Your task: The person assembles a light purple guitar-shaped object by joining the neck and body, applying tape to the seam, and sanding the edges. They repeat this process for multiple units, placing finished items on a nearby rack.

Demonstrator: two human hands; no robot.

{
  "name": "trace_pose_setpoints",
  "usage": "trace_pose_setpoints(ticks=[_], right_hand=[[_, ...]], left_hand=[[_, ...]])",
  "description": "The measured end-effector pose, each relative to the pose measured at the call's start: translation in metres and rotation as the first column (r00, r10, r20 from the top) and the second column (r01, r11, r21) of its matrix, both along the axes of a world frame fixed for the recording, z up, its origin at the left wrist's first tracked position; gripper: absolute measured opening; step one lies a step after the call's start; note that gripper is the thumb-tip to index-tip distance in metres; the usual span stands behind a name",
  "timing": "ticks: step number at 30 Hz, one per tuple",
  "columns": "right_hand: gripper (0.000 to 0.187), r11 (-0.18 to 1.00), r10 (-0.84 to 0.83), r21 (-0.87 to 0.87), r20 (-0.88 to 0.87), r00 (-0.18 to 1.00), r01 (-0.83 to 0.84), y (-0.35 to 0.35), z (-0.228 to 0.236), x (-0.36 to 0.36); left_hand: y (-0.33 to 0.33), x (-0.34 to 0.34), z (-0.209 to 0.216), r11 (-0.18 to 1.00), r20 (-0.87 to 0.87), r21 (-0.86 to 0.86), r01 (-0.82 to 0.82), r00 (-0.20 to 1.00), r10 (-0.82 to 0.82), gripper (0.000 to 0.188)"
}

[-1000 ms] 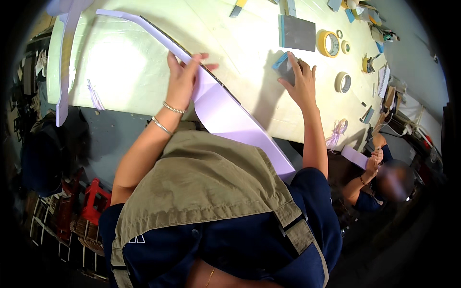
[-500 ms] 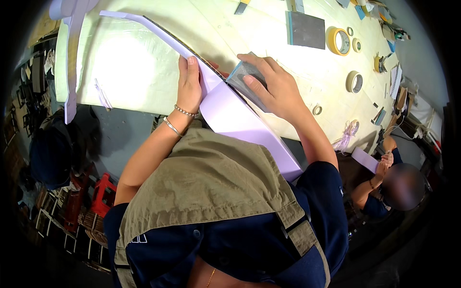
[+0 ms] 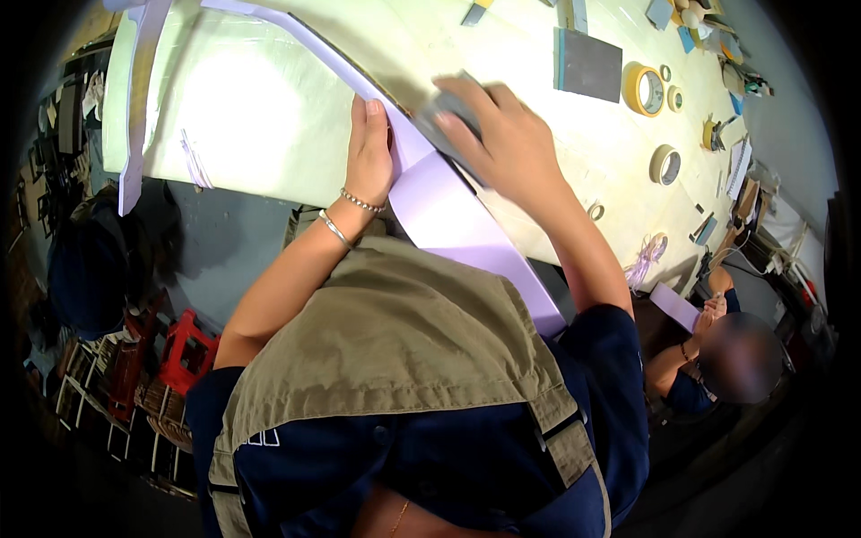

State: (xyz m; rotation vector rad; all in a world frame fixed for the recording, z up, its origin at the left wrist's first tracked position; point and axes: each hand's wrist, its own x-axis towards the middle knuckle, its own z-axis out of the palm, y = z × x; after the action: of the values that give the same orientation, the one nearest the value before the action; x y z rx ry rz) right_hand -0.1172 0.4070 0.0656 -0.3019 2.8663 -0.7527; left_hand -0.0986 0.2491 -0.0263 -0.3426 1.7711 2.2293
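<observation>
Panel (image 3: 462, 220), lilac, sits clasped in the left hand (image 3: 369, 148); against its right side, the right hand (image 3: 511, 139) grips a blurred grey block (image 3: 458, 109).

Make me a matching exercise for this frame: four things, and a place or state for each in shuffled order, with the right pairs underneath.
Things
1. Left hand
2. Right hand
3. Yellow tape roll
4. Dark gray sheet

Places and states
A. Lying flat, a blue strip along its left edge
B. Holding a gray pad at the dark edge of the long lilac piece
C. Just right of the flat sheet
D. Gripping the long lilac piece, bracelets at its wrist

Pairs: 1-D, 2-B, 3-C, 4-A
</observation>
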Motion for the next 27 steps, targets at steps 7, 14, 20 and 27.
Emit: trace_pose_setpoints(ticks=[7, 14, 20, 27], right_hand=[[0.031, 1.000, -0.001, -0.016, 0.082, 0.997, 0.002, -0.002, 0.000, -0.006], [0.034, 0.997, -0.051, -0.038, 0.215, 0.975, 0.061, -0.010, 0.000, -0.024], [0.038, 0.989, -0.114, -0.063, 0.270, 0.956, 0.136, -0.008, 0.001, -0.018], [0.038, 0.991, -0.121, -0.021, 0.208, 0.970, 0.129, -0.019, -0.002, -0.018]], left_hand=[[-0.001, 0.000, 0.016, 0.998, 0.081, 0.050, 0.034, 0.996, -0.038, 0.057], [-0.003, -0.008, 0.019, 0.999, 0.032, 0.049, -0.005, 0.999, 0.003, 0.058], [-0.006, -0.005, 0.019, 0.983, 0.087, 0.182, 0.039, 0.995, -0.056, 0.061], [-0.005, -0.004, 0.021, 0.999, 0.028, 0.016, 0.036, 0.999, -0.037, 0.060]])
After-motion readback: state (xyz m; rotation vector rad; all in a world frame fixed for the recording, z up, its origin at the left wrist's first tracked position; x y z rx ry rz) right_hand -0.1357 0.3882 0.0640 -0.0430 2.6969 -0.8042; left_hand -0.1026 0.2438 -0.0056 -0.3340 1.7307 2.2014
